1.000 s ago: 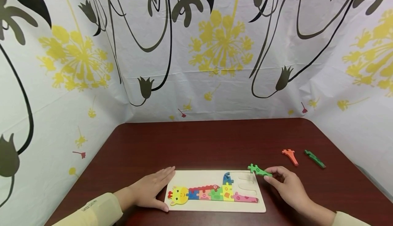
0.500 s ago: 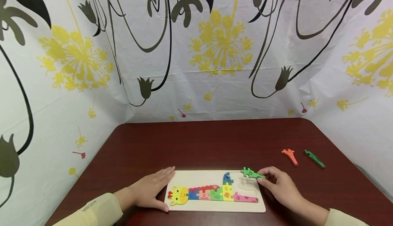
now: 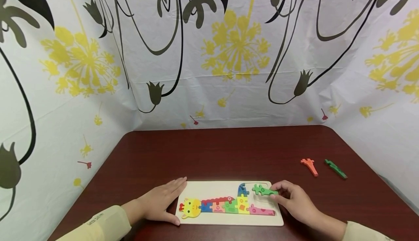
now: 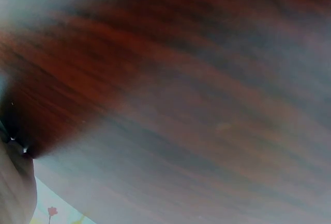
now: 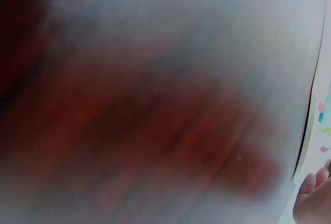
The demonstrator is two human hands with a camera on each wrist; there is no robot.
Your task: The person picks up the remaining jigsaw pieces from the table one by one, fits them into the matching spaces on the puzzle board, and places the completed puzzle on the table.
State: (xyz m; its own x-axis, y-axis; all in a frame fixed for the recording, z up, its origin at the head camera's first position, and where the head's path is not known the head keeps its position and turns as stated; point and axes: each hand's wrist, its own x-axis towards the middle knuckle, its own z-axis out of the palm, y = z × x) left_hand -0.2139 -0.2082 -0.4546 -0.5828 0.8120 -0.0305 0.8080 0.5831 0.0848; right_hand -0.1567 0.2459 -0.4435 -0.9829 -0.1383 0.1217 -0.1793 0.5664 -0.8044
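A pale giraffe puzzle board [image 3: 212,220] lies on the table with several coloured pieces set in it, from the yellow head [image 3: 190,208] to the pink leg piece [image 3: 262,211]. My left hand [image 3: 162,201] rests with extended fingers along the board's left edge. Between thumb and fingertips my right hand [image 3: 296,201] pinches a light green puzzle piece [image 3: 264,190] by its narrow end. The piece overlaps the outlined recess at the board's upper right, its knobbed end toward the blue piece [image 3: 242,190]. Both wrist views are mostly blurred tabletop, with part of the right hand [image 5: 314,199] at a corner.
An orange puzzle piece [image 3: 309,167] and a dark green puzzle piece [image 3: 335,169] lie on the dark red-brown table [image 3: 209,153], beyond the right hand. A white patterned cloth [image 3: 209,102] hangs behind and beside the table.
My right hand has carried the light green piece left and slightly nearer, from the board's top right corner to over the recess. The left hand has stayed in place.
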